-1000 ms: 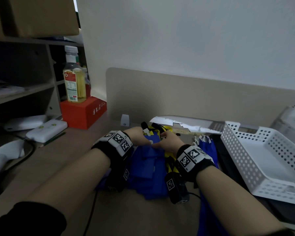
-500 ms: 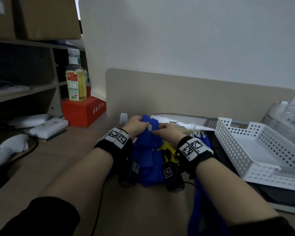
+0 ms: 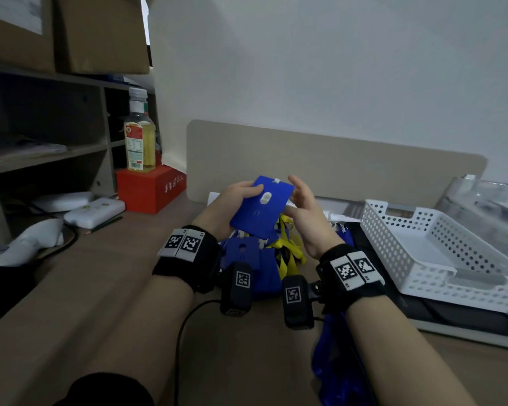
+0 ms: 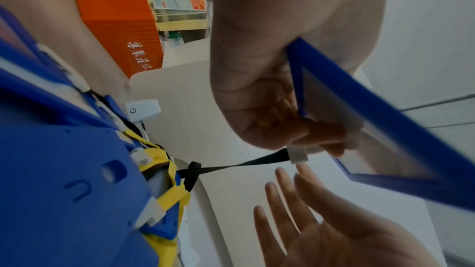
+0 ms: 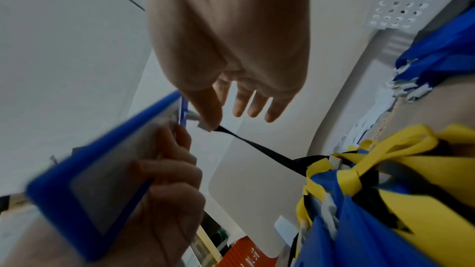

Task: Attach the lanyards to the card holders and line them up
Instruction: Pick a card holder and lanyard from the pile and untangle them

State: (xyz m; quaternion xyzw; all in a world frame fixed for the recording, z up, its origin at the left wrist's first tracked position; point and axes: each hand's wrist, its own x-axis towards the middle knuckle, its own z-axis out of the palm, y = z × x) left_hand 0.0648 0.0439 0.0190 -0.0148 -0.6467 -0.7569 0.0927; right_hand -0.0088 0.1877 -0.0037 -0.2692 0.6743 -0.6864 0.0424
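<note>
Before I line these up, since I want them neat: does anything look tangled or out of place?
Yes. The card holders on the desk lie in a jumbled heap, with yellow lanyards knotted among them. The black lanyard clipped to the held card holder runs taut back into that tangle, so it looks caught.

dim, flat indoor light; shadowed shelves at left; wrist views smeared by motion blur, edges strongly warped.

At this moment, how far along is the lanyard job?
Done: several blue card holders on the desk already carry yellow lanyards. In hand: the left hand grips a blue plastic card holder; its black lanyard looks clipped on, right hand beside it. Left: loose blue lanyards; no neat row yet.
</note>
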